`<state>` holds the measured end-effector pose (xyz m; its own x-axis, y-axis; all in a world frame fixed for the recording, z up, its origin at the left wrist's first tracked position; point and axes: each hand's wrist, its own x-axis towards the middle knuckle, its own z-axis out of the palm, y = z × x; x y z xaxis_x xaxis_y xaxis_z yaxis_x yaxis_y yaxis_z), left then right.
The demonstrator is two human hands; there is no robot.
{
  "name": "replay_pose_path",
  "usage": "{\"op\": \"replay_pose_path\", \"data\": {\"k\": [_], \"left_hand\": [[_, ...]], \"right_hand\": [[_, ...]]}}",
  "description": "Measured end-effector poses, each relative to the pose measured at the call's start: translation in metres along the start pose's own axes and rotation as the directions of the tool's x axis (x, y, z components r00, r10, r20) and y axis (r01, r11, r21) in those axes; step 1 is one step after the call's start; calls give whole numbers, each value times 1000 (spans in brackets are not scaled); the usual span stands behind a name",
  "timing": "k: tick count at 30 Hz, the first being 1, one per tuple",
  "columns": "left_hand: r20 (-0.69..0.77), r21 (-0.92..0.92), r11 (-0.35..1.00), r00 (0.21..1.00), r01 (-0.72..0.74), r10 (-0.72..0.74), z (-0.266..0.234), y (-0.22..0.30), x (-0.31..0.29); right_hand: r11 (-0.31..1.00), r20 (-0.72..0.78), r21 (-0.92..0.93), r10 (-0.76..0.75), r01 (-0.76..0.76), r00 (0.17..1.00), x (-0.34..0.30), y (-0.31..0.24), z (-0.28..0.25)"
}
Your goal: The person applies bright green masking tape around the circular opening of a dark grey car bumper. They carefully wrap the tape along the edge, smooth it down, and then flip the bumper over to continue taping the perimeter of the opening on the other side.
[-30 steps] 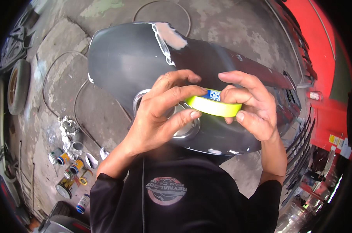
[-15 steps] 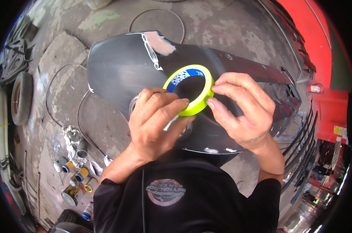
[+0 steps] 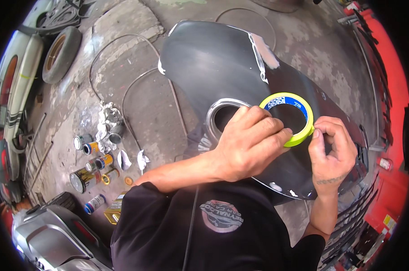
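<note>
Yellow tape roll (image 3: pixel 298 140) is held over the dark car panel (image 3: pixel 209 58), gripped by the left hand (image 3: pixel 251 142), probably for steadiness. Its edge's seemingly pinched by the right hand (image 3: pixel 333 147), fingertips narrow.

- Around the fluorescent-yellow, ring-shaped tape roll (image 3: pixel 300 139), eleven to two o'clock is open.
- Left fingers (image 3: pixel 271 128) block eight o'clock; right fingers (image 3: pixel 334 128), past three.
- Beneath, the curved black car panel (image 3: pixel 213 58) bars passage.
- Farther toward nine, cylindrical metal cans (image 3: pixel 83 180) crowd the grey concrete floor (image 3: pixel 152 106).

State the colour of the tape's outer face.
The tape is bright yellow-green outside, shown best in the head view.
</note>
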<state>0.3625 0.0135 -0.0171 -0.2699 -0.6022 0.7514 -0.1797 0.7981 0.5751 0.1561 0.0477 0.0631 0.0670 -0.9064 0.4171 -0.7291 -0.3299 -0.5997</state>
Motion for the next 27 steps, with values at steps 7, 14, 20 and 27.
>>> {"op": "replay_pose_path", "data": {"k": [7,14,20,27], "left_hand": [[127,-332,860,922,388,-366,-30,-15,-2],[-46,-330,856,899,397,-435,-20,-17,9],[30,-154,924,937,349,-348,-26,-11,11],[-12,-130,924,931,359,-364,-19,-15,14]], "right_hand": [[962,178,273,-18,-32,984,27,15,-10],[980,310,116,-191,163,931,35,9,-10],[917,237,-65,-370,394,899,34,10,4],[875,240,-136,-426,464,872,30,10,14]]}}
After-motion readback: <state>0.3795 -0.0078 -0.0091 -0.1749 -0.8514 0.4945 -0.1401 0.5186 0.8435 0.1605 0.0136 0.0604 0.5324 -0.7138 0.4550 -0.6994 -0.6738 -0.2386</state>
